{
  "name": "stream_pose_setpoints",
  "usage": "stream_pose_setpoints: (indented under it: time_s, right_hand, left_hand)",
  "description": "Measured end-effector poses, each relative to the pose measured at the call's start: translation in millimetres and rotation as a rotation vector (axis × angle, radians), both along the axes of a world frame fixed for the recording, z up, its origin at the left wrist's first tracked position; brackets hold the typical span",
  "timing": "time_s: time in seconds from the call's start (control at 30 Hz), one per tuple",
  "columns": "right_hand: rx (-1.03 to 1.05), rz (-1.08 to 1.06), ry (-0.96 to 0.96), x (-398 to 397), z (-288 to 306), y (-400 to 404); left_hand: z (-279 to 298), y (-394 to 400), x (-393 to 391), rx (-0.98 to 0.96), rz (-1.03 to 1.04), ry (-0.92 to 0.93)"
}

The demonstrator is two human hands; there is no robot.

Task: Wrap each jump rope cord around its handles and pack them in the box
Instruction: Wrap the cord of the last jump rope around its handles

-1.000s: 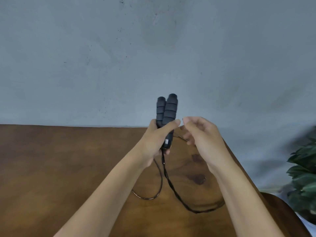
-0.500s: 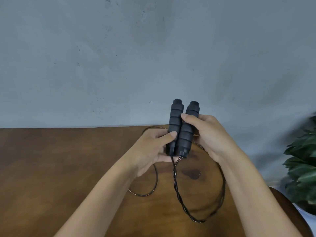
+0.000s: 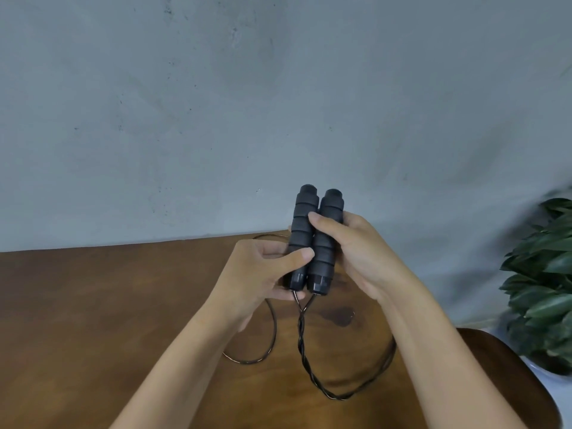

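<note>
Two handles [image 3: 315, 239], one cord [image 3: 301, 345], two hands [image 3: 257, 274].

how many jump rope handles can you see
2, upright side by side above the table: the left handle gripped by the left hand, the right handle by the right hand.

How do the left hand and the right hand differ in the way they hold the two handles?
The left hand grips low, near the cord ends, while the right hand grips higher up. The left thumb lies across the left handle; the right thumb lies across the right handle. Both hands curl round the upright pair, with the cord dangling twisted below.
</note>
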State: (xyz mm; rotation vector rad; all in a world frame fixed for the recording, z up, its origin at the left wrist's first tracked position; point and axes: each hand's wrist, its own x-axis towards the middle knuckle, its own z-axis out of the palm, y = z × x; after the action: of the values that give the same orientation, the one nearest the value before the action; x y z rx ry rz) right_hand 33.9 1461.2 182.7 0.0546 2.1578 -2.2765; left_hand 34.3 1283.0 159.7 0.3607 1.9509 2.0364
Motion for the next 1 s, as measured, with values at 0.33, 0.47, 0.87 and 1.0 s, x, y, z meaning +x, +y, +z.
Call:
stream_pose_setpoints:
  time_s: [0.33, 0.47, 0.87, 1.0]
  right_hand:
    - [-0.104, 0.077, 0.107, -4, 19, -16]
    - [-0.050, 0.138, 0.137, -8, 26, -23]
    - [0.132, 0.241, 0.197, -10, 34, -26]
    - [0.072, 0.299, 0.202, -8, 33, -25]
  left_hand:
    - [3, -4, -7, 0.217, -0.132, -0.056]
    - [6, 5, -7, 0.359, -0.218, -0.147]
    - [11, -5, -7, 0.518, -0.295, -0.415]
    - [10, -8, -5, 0.518, -0.311, -0.432]
